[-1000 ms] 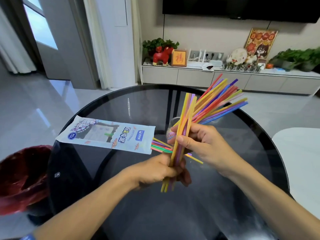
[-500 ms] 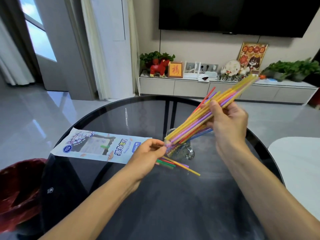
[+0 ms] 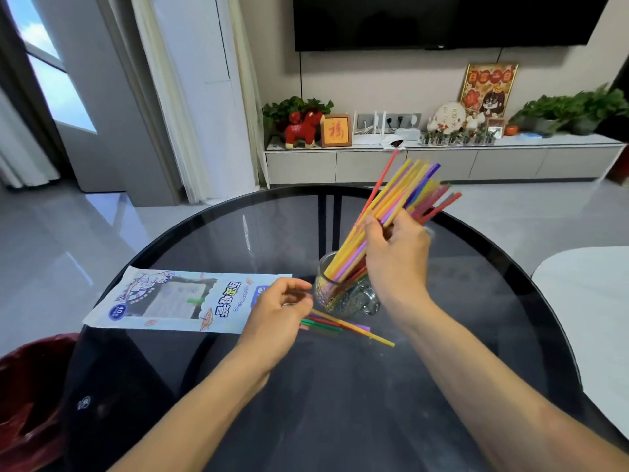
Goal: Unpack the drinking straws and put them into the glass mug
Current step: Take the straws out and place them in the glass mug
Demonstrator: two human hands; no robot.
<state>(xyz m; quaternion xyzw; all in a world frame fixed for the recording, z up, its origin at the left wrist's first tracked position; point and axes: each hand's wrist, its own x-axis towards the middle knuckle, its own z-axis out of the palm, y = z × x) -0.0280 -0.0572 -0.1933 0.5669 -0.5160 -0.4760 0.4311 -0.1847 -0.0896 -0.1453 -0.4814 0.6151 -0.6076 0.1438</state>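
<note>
A clear textured glass mug (image 3: 342, 294) stands near the middle of the round dark glass table (image 3: 374, 403). A bundle of coloured straws (image 3: 401, 195) leans in it, lower ends inside the mug, tops fanning up to the right. My right hand (image 3: 396, 257) grips the bundle just above the mug's rim. My left hand (image 3: 279, 311) hovers left of the mug with loosely curled fingers and holds nothing. Several loose straws (image 3: 343, 327) lie on the table in front of the mug. The flat straw packet (image 3: 177, 301) lies to the left.
A dark red bin (image 3: 23, 396) stands by the table's left edge. A white surface (image 3: 592, 301) sits at the right. Beyond the table are a low TV cabinet (image 3: 442, 161) with ornaments and plants, and a dark screen on the wall.
My right hand has carried the bundle down so its lower ends now stand inside the mug, more upright. My left hand let go of the straws earlier and stays beside the mug.
</note>
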